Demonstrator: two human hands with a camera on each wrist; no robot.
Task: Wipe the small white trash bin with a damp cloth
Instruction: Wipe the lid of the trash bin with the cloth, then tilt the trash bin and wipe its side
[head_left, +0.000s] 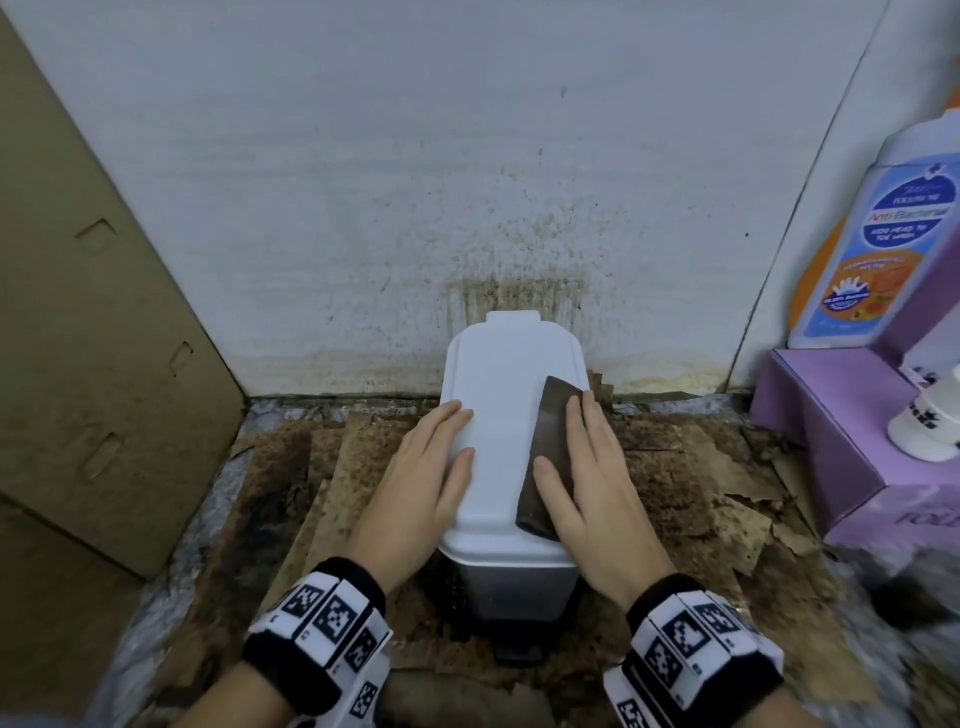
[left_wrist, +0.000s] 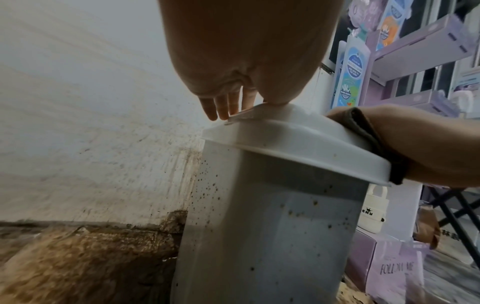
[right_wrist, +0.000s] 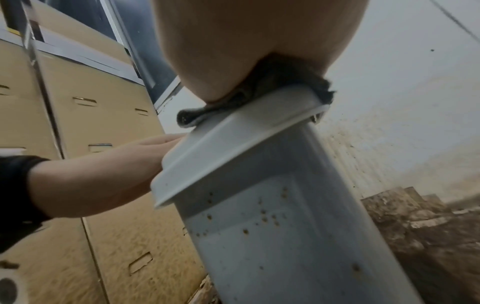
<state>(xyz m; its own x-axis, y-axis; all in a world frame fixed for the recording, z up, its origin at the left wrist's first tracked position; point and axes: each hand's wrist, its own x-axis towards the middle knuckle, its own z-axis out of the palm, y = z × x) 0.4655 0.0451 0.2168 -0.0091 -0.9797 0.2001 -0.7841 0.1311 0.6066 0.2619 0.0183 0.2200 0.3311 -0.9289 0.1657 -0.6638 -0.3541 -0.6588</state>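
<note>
Pressing the dark cloth (head_left: 550, 457) flat under our right hand (head_left: 587, 467) on the bin (head_left: 498, 384) lid's right edge; left hand (head_left: 431, 467), fingers straight, is steadying the left edge. Bin is standing on the floor against the wall (head_left: 363, 156).

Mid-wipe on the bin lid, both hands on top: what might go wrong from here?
1. The cloth overhangs the lid's right edge; it might slip off under the flat right hand.
2. The bin sides carry brown specks; lid-only wiping would miss them.
3. The left hand only rests flat on the lid, so a hard stroke might shift the bin.
</note>
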